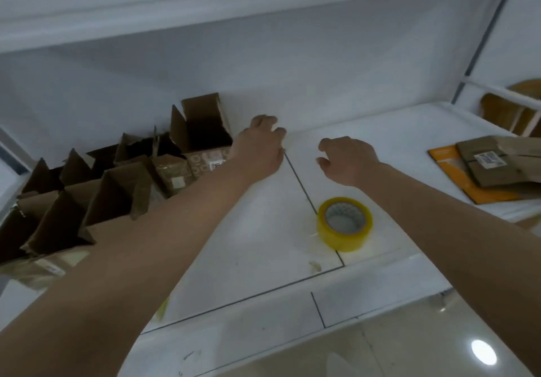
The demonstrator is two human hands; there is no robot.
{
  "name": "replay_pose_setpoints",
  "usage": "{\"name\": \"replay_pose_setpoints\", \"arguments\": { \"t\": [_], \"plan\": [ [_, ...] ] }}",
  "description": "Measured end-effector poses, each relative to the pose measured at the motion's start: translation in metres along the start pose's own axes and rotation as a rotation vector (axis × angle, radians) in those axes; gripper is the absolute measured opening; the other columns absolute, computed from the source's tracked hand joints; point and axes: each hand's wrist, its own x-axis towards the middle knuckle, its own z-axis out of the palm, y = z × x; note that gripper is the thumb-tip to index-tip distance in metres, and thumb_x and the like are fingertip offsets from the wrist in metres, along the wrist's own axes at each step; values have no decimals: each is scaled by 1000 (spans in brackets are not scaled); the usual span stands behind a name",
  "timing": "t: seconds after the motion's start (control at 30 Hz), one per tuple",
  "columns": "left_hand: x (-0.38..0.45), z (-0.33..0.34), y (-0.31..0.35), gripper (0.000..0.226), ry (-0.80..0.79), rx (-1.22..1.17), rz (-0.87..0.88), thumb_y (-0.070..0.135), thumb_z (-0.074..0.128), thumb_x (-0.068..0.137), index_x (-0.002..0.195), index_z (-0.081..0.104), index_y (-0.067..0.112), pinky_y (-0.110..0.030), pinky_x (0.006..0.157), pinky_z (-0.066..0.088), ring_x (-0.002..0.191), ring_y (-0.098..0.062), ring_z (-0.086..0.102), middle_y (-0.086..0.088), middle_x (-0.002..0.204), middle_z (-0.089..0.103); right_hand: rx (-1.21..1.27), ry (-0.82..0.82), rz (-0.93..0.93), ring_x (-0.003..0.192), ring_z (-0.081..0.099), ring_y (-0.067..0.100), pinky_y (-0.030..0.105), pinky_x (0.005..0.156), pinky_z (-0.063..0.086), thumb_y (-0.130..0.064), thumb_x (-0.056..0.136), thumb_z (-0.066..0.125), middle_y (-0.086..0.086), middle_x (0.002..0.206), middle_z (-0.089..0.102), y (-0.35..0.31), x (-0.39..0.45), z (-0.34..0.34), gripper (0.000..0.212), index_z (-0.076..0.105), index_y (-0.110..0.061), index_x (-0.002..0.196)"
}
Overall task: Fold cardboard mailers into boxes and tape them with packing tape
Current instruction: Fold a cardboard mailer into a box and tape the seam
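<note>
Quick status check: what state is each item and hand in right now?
folded boxes: upright in rows at left, top flaps open
tape roll: lying flat, untouched
flat mailers: stacked at right, unfolded
left hand: beside the far box, holding nothing
right hand: loosely curled, empty

White desk (pixel 257 245) with thin dark seam lines; white wall (pixel 322 69) behind; glossy tiled floor (pixel 424 353) below, reflecting a light.
</note>
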Motion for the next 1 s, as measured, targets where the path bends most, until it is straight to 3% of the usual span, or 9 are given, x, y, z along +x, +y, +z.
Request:
{"name": "replay_pose_setpoints", "arguments": {
  "t": [0.13, 0.33, 0.5, 0.6, 0.67, 1.0],
  "plan": [
    [24, -7, 91, 47, 41, -102, 113, 32, 44, 100, 143, 41, 14, -43, 98, 42, 144, -25, 17, -9, 155, 27, -43, -14, 127, 112, 57, 31, 38, 84, 47, -37, 100, 41, 11, 124, 58, 76, -51, -10, 40, 48, -14, 132],
    [52, -13, 230, 47, 29, -218, 276, 32, 45, 100, 143, 42, 15, -40, 95, 42, 144, -23, 16, -7, 156, 26, -99, -35, 314, 106, 59, 33, 37, 77, 48, -34, 99, 41, 12, 118, 61, 191, -135, -25, 35, 52, -12, 123],
    [73, -14, 319, 45, -12, -276, 373, 32, 46, 99, 140, 43, 14, -41, 93, 43, 140, -24, 23, -7, 149, 33, -41, -46, 495, 108, 59, 27, 41, 91, 52, -32, 97, 46, 6, 119, 62, 266, -194, -25, 33, 56, -18, 124],
    [85, -4, 351, 43, -50, -273, 427, 33, 48, 98, 136, 47, 13, -41, 89, 45, 135, -25, 30, -9, 143, 39, -23, -36, 600, 106, 59, 26, 35, 79, 49, -35, 97, 46, 4, 117, 61, 301, -218, -14, 29, 56, -19, 119],
    [96, 7, 364, 45, -80, -279, 448, 34, 49, 97, 136, 47, 13, -41, 89, 46, 134, -25, 31, -9, 141, 40, -52, -75, 647, 101, 59, 25, 31, 69, 39, -38, 98, 44, 4, 114, 61, 320, -224, -5, 26, 55, -20, 112],
    [186, 72, 402, 48, -226, -425, 288, 44, 48, 97, 134, 48, 14, -42, 89, 45, 122, -29, 45, -10, 134, 49, 87, -95, 774, 97, 59, 23, 32, 70, 45, -39, 99, 43, 6, 110, 63, 407, -175, 45, 32, 56, -16, 117]
  ]
}}
